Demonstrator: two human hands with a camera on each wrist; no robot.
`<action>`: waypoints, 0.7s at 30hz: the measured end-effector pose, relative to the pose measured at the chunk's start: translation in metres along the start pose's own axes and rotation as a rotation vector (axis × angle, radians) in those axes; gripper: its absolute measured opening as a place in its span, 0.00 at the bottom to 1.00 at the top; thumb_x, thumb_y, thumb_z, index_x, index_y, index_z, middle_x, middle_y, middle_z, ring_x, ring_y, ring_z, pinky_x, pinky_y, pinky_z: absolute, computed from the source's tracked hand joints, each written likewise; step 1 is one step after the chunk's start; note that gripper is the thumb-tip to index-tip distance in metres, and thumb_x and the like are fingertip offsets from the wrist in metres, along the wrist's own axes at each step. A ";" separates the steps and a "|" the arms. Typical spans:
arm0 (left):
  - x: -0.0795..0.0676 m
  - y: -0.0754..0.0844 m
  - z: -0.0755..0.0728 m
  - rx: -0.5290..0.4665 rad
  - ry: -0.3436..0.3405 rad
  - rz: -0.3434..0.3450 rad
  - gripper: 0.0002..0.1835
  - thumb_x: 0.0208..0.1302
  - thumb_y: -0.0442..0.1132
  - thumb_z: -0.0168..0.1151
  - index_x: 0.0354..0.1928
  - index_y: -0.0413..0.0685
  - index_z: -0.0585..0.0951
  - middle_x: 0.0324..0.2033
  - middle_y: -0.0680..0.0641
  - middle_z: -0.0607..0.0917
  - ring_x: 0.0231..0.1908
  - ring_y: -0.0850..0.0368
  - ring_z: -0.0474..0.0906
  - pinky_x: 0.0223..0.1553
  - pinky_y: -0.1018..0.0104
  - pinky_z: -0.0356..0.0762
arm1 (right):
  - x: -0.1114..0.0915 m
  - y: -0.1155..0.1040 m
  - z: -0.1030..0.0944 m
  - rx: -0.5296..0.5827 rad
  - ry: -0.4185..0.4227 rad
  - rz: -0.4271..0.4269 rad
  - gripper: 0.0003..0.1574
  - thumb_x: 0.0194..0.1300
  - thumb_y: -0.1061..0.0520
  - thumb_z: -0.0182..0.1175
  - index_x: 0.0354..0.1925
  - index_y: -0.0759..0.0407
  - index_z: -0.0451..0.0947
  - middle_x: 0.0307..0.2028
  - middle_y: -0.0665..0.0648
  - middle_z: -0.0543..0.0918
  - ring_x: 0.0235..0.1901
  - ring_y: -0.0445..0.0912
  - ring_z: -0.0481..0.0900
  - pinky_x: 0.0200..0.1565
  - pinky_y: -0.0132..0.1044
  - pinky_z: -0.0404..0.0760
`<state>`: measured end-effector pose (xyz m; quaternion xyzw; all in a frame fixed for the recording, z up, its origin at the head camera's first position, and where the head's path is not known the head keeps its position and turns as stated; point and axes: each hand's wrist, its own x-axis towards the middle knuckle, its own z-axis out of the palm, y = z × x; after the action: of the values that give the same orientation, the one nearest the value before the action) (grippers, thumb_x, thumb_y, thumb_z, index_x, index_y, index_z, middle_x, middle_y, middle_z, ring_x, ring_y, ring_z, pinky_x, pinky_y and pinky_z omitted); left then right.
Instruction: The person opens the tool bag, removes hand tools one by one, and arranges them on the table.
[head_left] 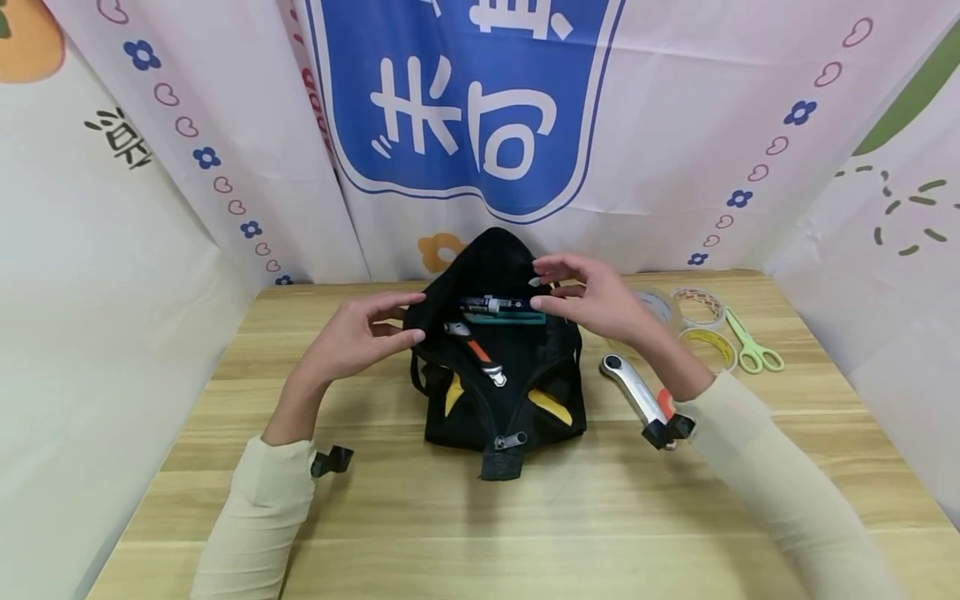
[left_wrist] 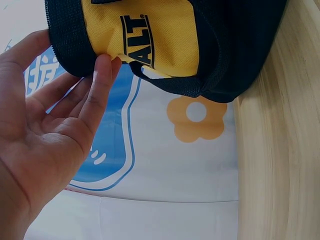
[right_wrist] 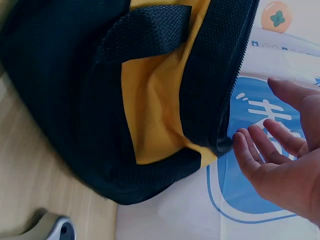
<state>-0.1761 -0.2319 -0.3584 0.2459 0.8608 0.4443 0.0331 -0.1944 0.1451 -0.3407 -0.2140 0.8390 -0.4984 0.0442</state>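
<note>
White printed cloth (head_left: 675, 192) hangs behind and beside a wood-grain table (head_left: 375, 533), and we've got a black-and-yellow tool bag (head_left: 525, 350) sitting mid-table with its mouth spread wide, so we can look right down into it.

Grip check: the left hand (head_left: 352, 337) has the bag's left rim pinched between thumb and fingers, pretty narrow. The lettered yellow side panel faces that wrist's camera. Our guess is the fabric's floppy, so someone's got to hold that edge for the mouth to keep its shape. The right hand (head_left: 592, 300) is a looser affair: fingers softly bent, thumb well apart, nothing in the grasp that we can make out. Its fingertips are at the opposite rim, but whether they're touching or just beside it, we can't tell.

Inside, some marker pens (head_left: 491, 305) lie crosswise toward the back, with an orange-and-black tool (head_left: 476, 350) slanting in front of them. That's probably just how they settled.

Off to the bag's right we spot rolls of tape (head_left: 711, 338), green scissors (head_left: 750, 346) and a silver wrench (head_left: 633, 387), we reckon parked there to leave both hands room at the bag.
</note>
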 end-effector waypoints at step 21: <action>0.000 0.000 0.000 -0.009 -0.002 0.008 0.29 0.72 0.37 0.72 0.73 0.43 0.79 0.68 0.38 0.82 0.62 0.42 0.84 0.55 0.71 0.87 | 0.043 -0.007 0.037 0.069 -0.199 -0.075 0.37 0.72 0.61 0.71 0.75 0.66 0.71 0.71 0.66 0.78 0.72 0.62 0.77 0.73 0.53 0.79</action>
<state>-0.1763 -0.2319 -0.3580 0.2495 0.8578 0.4480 0.0334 -0.2206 0.0947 -0.3468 -0.2920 0.8042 -0.5044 0.1162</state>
